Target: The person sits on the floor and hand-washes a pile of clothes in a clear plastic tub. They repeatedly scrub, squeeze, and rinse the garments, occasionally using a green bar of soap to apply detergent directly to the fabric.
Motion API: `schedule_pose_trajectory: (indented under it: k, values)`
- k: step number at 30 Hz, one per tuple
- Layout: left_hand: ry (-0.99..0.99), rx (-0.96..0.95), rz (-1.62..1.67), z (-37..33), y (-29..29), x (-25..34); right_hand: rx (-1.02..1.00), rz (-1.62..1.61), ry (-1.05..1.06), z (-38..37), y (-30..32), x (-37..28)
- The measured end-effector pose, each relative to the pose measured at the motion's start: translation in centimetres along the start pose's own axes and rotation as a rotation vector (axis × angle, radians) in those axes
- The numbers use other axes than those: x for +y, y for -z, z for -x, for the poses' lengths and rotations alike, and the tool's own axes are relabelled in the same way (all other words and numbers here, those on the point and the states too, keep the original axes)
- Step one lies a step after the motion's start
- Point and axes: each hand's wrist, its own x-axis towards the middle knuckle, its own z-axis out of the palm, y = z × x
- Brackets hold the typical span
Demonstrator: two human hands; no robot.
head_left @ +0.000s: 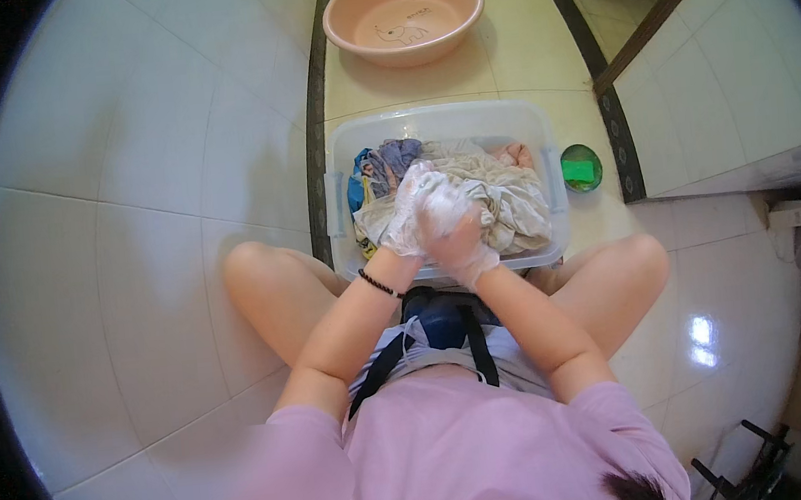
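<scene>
At the centre, left hand [407, 219] and right hand [462, 246] together, blurred, grip impossible to tell, over clothes [513, 204] inside clear tub [446, 115], pink basin [369, 0] at tub's twelve o'clock, green block [579, 171] at three.

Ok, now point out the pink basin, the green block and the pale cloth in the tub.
Pink basin [407, 56]: head view, front outer wall.
Green block [578, 172]: head view, middle of its top.
Pale cloth [515, 206]: head view, crumpled folds on its right.
</scene>
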Motion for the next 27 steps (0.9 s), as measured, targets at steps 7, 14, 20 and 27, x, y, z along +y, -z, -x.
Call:
schedule_pose_trajectory:
  k: [7,14,20,27]
  values:
    - [0.433,0.239,0.803,-0.6,0.3,9.1,-0.311,-0.593,-0.639,0.2,1.0,9.9]
    - [-0.542,0.056,0.211,0.6,9.9,12.2,-1.256,-0.341,-0.819,1.3,3.7,10.3]
    - [0.171,0.419,0.465,-2.5,12.9,8.0,-0.846,0.224,-0.396,3.4,0.9,9.7]
    - [0.580,0.318,-1.094,-3.1,16.4,-1.8,-0.708,0.313,-0.623,4.1,-1.3,9.9]
